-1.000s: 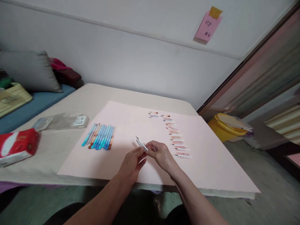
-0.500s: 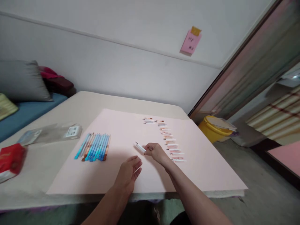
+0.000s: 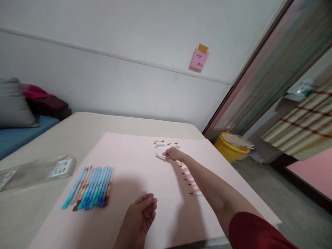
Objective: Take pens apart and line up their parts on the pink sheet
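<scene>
Across our pink sheet [image 3: 135,152], a light grip and slow, level handling seem best; its right edge lies well apart from our fingers, and bare pink leaves us room between the blue-and-brown pens [image 3: 90,186] at left and the row of slim white rods [image 3: 185,170] at right. Our left hand [image 3: 141,216], half curled, shows nothing inside. Our right hand [image 3: 174,154], pinched near the row's far end, holds one white rod [image 3: 161,157], dark tip pointing left.
</scene>
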Motion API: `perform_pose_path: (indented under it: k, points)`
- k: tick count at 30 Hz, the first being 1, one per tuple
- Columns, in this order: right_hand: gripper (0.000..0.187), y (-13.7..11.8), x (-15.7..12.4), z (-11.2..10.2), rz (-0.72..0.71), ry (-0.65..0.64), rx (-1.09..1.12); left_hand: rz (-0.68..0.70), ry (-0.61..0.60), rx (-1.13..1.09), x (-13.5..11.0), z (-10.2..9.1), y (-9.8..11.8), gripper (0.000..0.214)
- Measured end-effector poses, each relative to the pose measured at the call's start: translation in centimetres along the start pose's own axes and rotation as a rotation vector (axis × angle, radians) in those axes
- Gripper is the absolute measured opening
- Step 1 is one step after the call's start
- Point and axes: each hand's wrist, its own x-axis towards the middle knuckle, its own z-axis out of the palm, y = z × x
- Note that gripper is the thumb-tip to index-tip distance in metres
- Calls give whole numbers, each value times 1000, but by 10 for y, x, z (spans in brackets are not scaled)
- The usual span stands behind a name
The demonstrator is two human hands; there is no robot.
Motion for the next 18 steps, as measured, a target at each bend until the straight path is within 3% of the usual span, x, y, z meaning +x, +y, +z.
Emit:
perform_pose_path:
  k: [8,18]
  points:
    - [22,7,39,-18,29,-108,-49,-61,75,-18,13,1,5,20]
    - [14,5,56,-31,104,-108,-191,-127,110,2,19,4,6,16]
